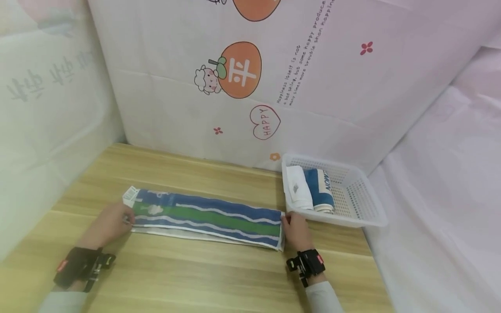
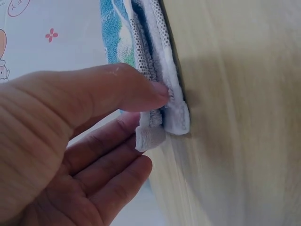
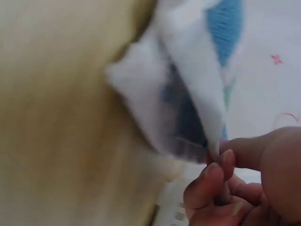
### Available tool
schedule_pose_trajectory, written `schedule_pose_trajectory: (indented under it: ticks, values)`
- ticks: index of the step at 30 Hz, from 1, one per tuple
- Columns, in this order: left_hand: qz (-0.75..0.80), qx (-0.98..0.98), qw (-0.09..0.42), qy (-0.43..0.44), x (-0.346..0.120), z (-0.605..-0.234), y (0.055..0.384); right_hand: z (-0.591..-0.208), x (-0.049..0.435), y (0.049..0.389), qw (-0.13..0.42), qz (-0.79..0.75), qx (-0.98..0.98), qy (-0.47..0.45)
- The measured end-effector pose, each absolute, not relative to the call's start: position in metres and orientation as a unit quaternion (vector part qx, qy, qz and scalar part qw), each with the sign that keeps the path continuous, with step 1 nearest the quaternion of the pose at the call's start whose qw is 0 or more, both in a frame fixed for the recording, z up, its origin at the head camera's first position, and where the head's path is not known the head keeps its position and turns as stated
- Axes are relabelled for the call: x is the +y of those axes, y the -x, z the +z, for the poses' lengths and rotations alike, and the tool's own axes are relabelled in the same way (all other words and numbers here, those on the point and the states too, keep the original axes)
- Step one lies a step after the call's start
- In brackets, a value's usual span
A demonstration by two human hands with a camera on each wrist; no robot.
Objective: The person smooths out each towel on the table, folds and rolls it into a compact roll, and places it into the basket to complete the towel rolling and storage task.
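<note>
A long folded towel [image 1: 219, 217], blue and green with white wavy lines and a white edge, lies crosswise on the table. At its left end my left hand [image 1: 113, 221] pinches the layered edge between thumb and fingers; the left wrist view shows the towel's white hems [image 2: 157, 101] stacked there. My right hand [image 1: 298, 230] pinches the right end at a corner. In the right wrist view that white corner [image 3: 200, 80] hangs with its layers spread apart, somewhat blurred. A white tag [image 1: 130, 194] sticks out at the far left corner.
A white plastic basket [image 1: 372, 198] stands at the back right, just beyond my right hand. In it lie a rolled white towel [image 1: 299, 187] and a rolled blue and cream towel [image 1: 318, 189]. Printed white cloth [image 1: 176, 87] hangs behind the wooden table [image 1: 188, 278].
</note>
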State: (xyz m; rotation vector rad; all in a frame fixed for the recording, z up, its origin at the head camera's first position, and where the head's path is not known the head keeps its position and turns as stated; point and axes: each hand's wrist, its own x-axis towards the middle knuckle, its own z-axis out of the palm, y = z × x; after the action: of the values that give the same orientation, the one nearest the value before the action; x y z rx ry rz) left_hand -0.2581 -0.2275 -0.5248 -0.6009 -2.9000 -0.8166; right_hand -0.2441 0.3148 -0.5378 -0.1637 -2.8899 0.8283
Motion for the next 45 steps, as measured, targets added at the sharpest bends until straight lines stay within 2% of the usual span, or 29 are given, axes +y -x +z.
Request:
schedule_pose_trajectory:
  ticks: [6,12,16,19,21,23,26,29,31,33,35,37,40,42,45]
  values:
    - [-0.268,-0.942,0.047,0.198,-0.229,-0.528,0.257,-0.538,0.312,0.235,0.055,0.258,-0.962,0.07]
    - [-0.294,-0.935,0.044,0.196,-0.232,-0.526,0.252,-0.529,0.304,0.211,-0.014,0.263,-0.965,0.008]
    - [-0.3,-0.928,0.098,0.199,-0.234,-0.519,0.248,-0.523,0.304,0.207,-0.035,0.27,-0.962,0.001]
    - [-0.31,-0.918,0.143,0.203,-0.234,-0.514,0.248,-0.519,0.31,0.207,-0.024,0.26,-0.965,0.021]
    - [-0.311,-0.915,0.147,0.211,-0.234,-0.515,0.247,-0.519,0.314,0.209,-0.008,0.243,-0.97,0.017]
    - [-0.3,-0.922,0.122,0.213,-0.234,-0.52,0.246,-0.523,0.318,0.21,-0.005,0.226,-0.974,0.003]
    - [-0.29,-0.933,0.054,0.207,-0.232,-0.527,0.242,-0.529,0.321,0.21,-0.017,0.208,-0.978,-0.012]
    - [-0.294,-0.937,0.008,0.191,-0.228,-0.523,0.237,-0.526,0.319,0.206,-0.021,0.21,-0.978,0.002]
    - [-0.289,-0.938,0.023,0.193,-0.223,-0.515,0.236,-0.521,0.315,0.203,-0.001,0.21,-0.977,0.019]
    - [-0.278,-0.938,0.059,0.199,-0.216,-0.507,0.238,-0.514,0.307,0.202,0.032,0.209,-0.977,0.019]
    - [-0.256,-0.939,0.097,0.207,-0.207,-0.502,0.245,-0.51,0.297,0.204,0.055,0.212,-0.976,-0.01]
    - [-0.236,-0.941,0.114,0.212,-0.198,-0.503,0.254,-0.51,0.285,0.208,0.053,0.219,-0.973,-0.051]
    - [-0.217,-0.948,0.081,0.218,-0.188,-0.512,0.269,-0.518,0.272,0.214,0.015,0.235,-0.965,-0.113]
    - [-0.219,-0.95,0.039,0.217,-0.185,-0.521,0.276,-0.525,0.267,0.217,-0.015,0.238,-0.962,-0.131]
    - [-0.229,-0.95,0.005,0.213,-0.184,-0.533,0.284,-0.534,0.265,0.217,-0.037,0.235,-0.961,-0.142]
